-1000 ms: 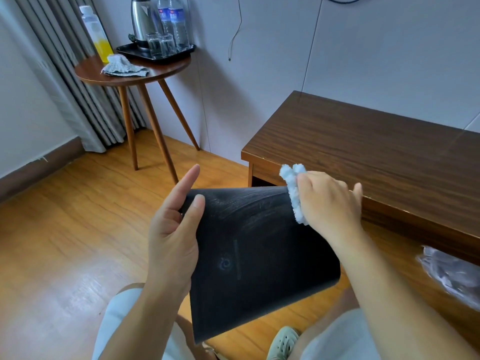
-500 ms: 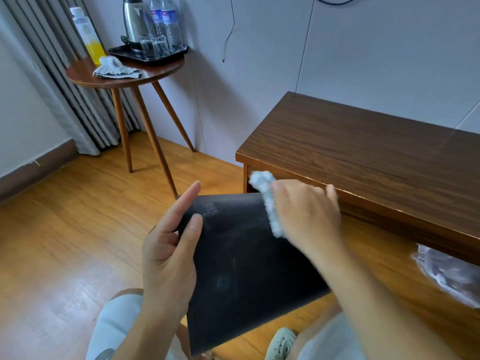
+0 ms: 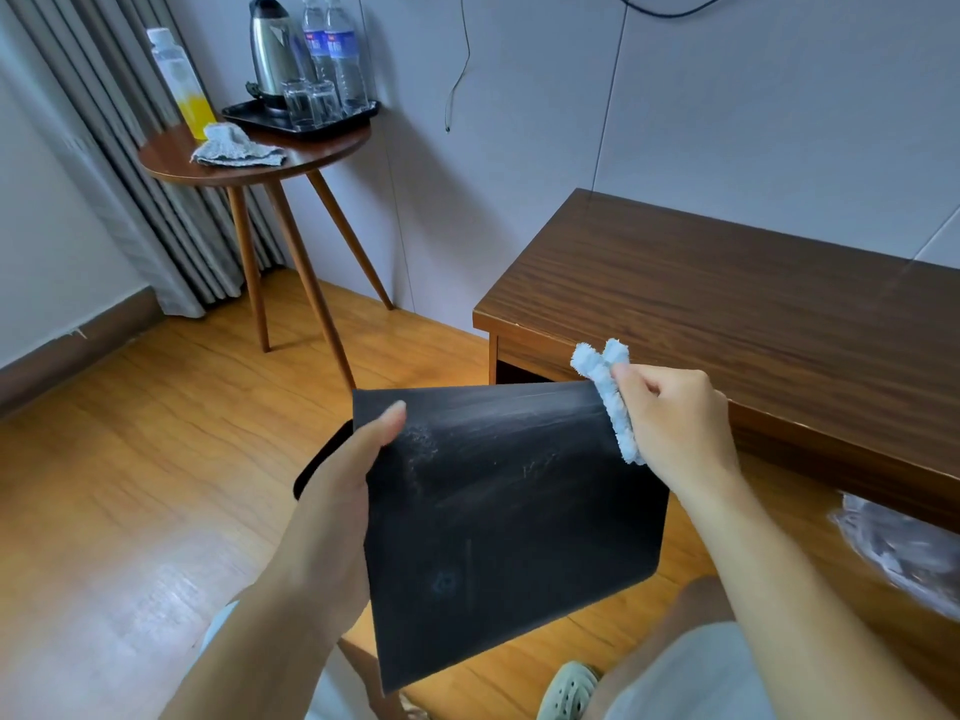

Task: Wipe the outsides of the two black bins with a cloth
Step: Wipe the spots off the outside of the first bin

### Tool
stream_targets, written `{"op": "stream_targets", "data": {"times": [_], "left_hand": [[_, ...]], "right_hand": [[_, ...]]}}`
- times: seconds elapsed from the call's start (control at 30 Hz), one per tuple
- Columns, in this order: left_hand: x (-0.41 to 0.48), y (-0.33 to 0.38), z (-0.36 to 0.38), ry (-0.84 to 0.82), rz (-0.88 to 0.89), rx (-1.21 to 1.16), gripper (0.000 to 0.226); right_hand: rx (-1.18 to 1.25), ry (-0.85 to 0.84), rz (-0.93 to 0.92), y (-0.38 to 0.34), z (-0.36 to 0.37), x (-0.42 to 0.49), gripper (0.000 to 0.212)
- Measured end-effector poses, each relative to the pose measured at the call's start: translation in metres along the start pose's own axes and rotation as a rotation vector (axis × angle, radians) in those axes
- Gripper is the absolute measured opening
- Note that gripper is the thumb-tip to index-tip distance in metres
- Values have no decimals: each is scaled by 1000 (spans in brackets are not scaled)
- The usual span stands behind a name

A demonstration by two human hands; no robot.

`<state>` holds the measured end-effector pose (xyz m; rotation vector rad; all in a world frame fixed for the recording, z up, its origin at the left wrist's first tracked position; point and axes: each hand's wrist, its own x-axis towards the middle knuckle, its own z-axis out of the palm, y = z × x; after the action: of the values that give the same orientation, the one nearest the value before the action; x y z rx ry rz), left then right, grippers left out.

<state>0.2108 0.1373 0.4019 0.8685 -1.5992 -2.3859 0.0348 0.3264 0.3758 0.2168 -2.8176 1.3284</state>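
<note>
A black bin (image 3: 514,517) lies tilted on its side above my lap, one flat wall facing me with pale wipe streaks across its upper part. My left hand (image 3: 337,491) grips its left edge, thumb on the front face, fingers behind. My right hand (image 3: 675,423) pinches a folded light-blue cloth (image 3: 610,397) against the bin's upper right corner. Only one bin is in view.
A dark wooden desk (image 3: 753,314) stands close behind the bin to the right, with a crumpled plastic bag (image 3: 904,553) under it. A round side table (image 3: 249,163) at far left holds a kettle tray, bottles and a grey rag (image 3: 234,148). Wooden floor lies to the left.
My right hand swept the cloth left across the bin's top and is now back at the upper right corner. My left hand's fingers have wrapped round the left edge.
</note>
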Motion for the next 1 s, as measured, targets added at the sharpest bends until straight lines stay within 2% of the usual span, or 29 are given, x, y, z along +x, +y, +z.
{"op": "stream_targets", "data": {"times": [0.1, 0.17, 0.27, 0.37, 0.47, 0.53, 0.57, 0.67, 0.73, 0.8, 0.87, 0.9, 0.97, 1.0], "left_hand": [[-2, -1, 0, 28, -3, -49, 46], [-6, -3, 5, 3, 61, -65, 44], [-11, -13, 18, -52, 130, -36, 39], [-11, -20, 25, -117, 227, -11, 27], [-9, -22, 15, -142, 313, -70, 33], [-10, -23, 7, -143, 353, -13, 31], [-11, -23, 4, -150, 382, 64, 29], [-13, -24, 1, -166, 594, 387, 32], [-12, -23, 2, -110, 735, 531, 37], [-6, -21, 3, 10, 877, 662, 34], [-4, -19, 6, 141, 963, 724, 11], [-2, -18, 7, 221, 968, 745, 20], [-1, -12, 12, 357, 978, 801, 56], [1, -8, 13, 396, 999, 837, 60]], "right_hand": [[-1, 35, -101, 2, 2, -5, 49], [-33, 0, -134, -4, 2, -11, 35], [-216, -57, -293, -20, 13, -28, 47], [-165, -137, -486, -50, 32, -71, 58], [-179, -125, -560, -56, 37, -78, 55], [-234, -79, -471, -44, 31, -55, 58], [-226, -74, -367, -37, 26, -41, 58], [26, -125, -6, -16, 13, -15, 47], [142, -104, 46, -6, 13, -15, 44], [171, -3, 36, -1, 16, -22, 42], [221, 75, 63, 6, 20, -27, 40], [247, 85, 85, 10, 22, -30, 39], [278, 80, 104, 15, 27, -39, 39], [281, 87, 95, 17, 29, -43, 39]]}}
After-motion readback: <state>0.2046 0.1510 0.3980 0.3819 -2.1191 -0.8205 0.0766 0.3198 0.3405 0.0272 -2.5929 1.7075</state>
